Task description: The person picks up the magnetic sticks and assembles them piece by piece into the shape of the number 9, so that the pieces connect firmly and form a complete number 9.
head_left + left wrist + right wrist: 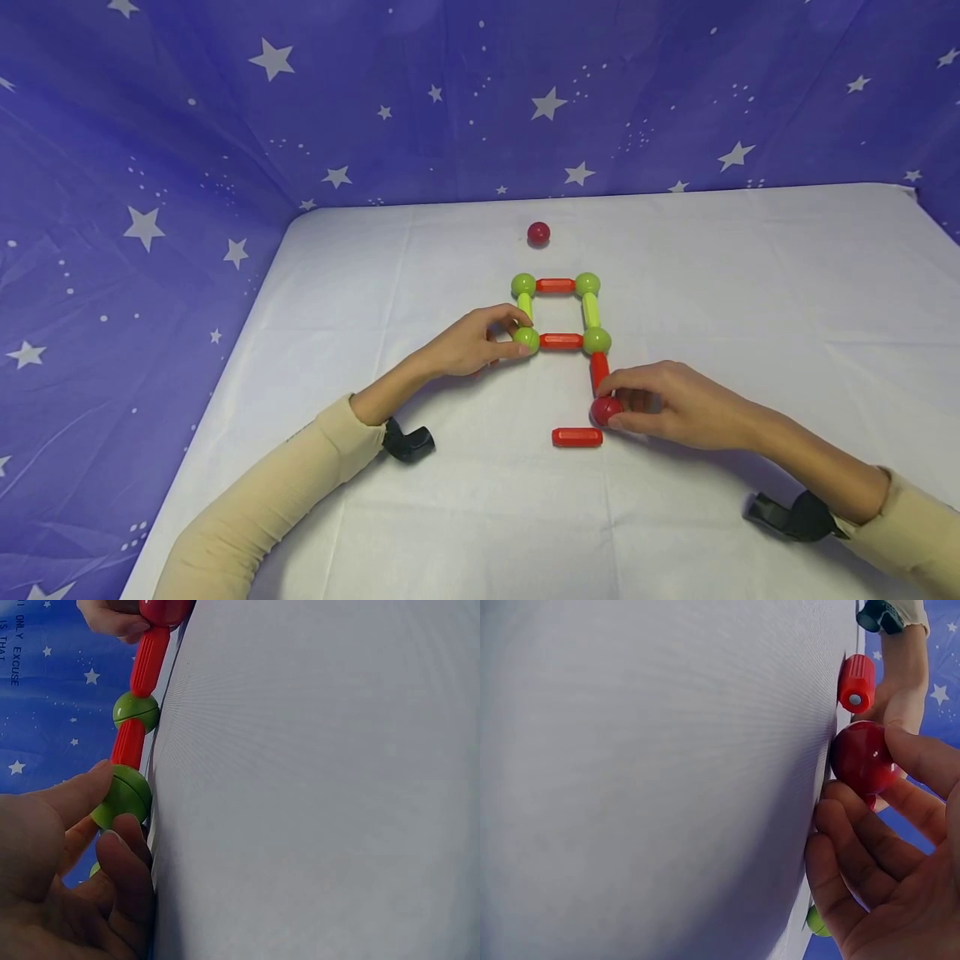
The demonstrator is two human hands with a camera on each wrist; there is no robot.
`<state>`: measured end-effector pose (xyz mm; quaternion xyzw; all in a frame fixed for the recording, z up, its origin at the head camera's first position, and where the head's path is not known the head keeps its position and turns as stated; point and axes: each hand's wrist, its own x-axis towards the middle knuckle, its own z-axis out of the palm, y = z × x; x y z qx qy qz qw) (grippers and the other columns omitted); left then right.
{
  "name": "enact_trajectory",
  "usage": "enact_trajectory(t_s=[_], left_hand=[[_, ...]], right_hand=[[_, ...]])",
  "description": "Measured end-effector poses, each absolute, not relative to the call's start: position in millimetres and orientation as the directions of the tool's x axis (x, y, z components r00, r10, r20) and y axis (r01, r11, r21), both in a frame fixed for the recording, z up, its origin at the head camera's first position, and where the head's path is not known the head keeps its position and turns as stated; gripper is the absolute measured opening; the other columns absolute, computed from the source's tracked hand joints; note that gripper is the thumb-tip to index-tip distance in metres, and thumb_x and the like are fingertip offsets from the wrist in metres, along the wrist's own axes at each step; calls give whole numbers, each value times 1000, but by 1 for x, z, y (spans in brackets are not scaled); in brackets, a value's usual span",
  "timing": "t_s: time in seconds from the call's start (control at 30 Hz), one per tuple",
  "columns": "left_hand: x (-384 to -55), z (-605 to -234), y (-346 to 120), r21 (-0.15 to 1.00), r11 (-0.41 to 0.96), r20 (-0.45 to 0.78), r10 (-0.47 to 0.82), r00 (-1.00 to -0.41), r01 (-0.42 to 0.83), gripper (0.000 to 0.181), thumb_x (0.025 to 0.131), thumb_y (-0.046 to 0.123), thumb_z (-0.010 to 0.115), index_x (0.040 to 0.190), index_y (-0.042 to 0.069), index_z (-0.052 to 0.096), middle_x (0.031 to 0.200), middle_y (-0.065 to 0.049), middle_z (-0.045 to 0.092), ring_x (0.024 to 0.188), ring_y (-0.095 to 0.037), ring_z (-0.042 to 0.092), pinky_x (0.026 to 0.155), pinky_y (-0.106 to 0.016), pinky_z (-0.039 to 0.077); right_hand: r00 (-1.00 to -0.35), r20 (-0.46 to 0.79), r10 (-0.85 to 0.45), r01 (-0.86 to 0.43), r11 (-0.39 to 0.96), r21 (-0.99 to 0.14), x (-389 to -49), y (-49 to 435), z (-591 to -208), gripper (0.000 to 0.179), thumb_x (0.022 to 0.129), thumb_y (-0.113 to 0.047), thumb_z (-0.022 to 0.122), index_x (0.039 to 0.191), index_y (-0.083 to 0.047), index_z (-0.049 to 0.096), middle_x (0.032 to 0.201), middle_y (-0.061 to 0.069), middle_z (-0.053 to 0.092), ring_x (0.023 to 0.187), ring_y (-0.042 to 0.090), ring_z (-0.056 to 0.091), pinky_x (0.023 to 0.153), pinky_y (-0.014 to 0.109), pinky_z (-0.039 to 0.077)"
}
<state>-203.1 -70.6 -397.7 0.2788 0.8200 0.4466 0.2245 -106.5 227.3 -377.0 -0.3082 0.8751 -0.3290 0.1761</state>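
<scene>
My left hand (480,340) pinches the near left green ball (527,339) of a square of balls and rods; the left wrist view shows thumb and fingers around that green ball (124,799). Two red rods and two yellow-green rods (591,311) join the square's green corner balls. From the near right green ball (597,340) a red rod (600,372) runs toward me. At that rod's near end my right hand (671,404) pinches a dark red ball (606,411) between thumb and fingers. In the right wrist view the glossy red ball (862,757) sits low against the cloth.
A loose red rod (577,437) lies just nearer than the held red ball. Another red ball (538,234) rests beyond the square. White cloth (712,275) covers the table, and a blue star-patterned curtain (420,100) hangs behind and to the left.
</scene>
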Motion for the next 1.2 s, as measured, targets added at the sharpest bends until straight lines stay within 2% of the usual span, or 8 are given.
enact_trajectory(t_s=[0.57, 0.83, 1.0, 1.07, 1.13, 1.2], left_hand=[[-202, -396, -70, 857, 450, -122, 650, -750, 251, 35, 92, 21, 72, 124, 14, 60, 108, -5, 60, 62, -20, 55, 47, -27, 40], [-196, -394, -69, 845, 484, -146, 617, -773, 227, 37, 93, 22, 71, 127, 14, 58, 111, -6, 60, 62, -19, 57, 48, -27, 43], [-181, -384, -74, 781, 558, -71, 526, -848, 280, 40, 92, 24, 72, 128, 13, 59, 117, -7, 60, 71, -17, 58, 61, -30, 48], [-172, -379, -75, 771, 561, -23, 497, -867, 301, 38, 91, 23, 73, 126, 13, 60, 115, -6, 60, 71, -16, 56, 62, -31, 48], [-161, -376, -74, 781, 540, -4, 506, -863, 313, 34, 92, 22, 72, 123, 12, 63, 108, -3, 61, 68, -16, 55, 60, -31, 47], [-151, -374, -70, 789, 519, -16, 551, -834, 328, 30, 92, 22, 72, 119, 12, 65, 101, 2, 62, 66, -15, 54, 58, -30, 46]], right_hand=[[-740, -144, -657, -404, 605, -686, -109, 224, -379, 31, 90, -25, 74, 118, -20, 65, 93, -14, 63, 80, 10, 59, 69, 27, 53], [-737, -143, -660, -402, 599, -692, -108, 225, -380, 31, 90, -26, 74, 119, -21, 64, 95, -15, 63, 82, 9, 59, 71, 27, 53], [-737, -148, -659, -400, 602, -691, -109, 225, -381, 33, 90, -27, 74, 120, -20, 64, 98, -15, 63, 84, 9, 60, 73, 27, 54], [-738, -153, -657, -397, 607, -688, -109, 225, -381, 33, 90, -28, 74, 120, -20, 64, 99, -15, 63, 85, 9, 60, 73, 27, 54], [-738, -154, -657, -398, 609, -686, -109, 226, -381, 32, 90, -28, 74, 120, -21, 64, 98, -15, 63, 85, 9, 59, 74, 27, 54], [-738, -148, -658, -404, 607, -684, -109, 226, -381, 32, 90, -28, 74, 119, -21, 64, 98, -16, 63, 84, 8, 59, 73, 27, 53]])
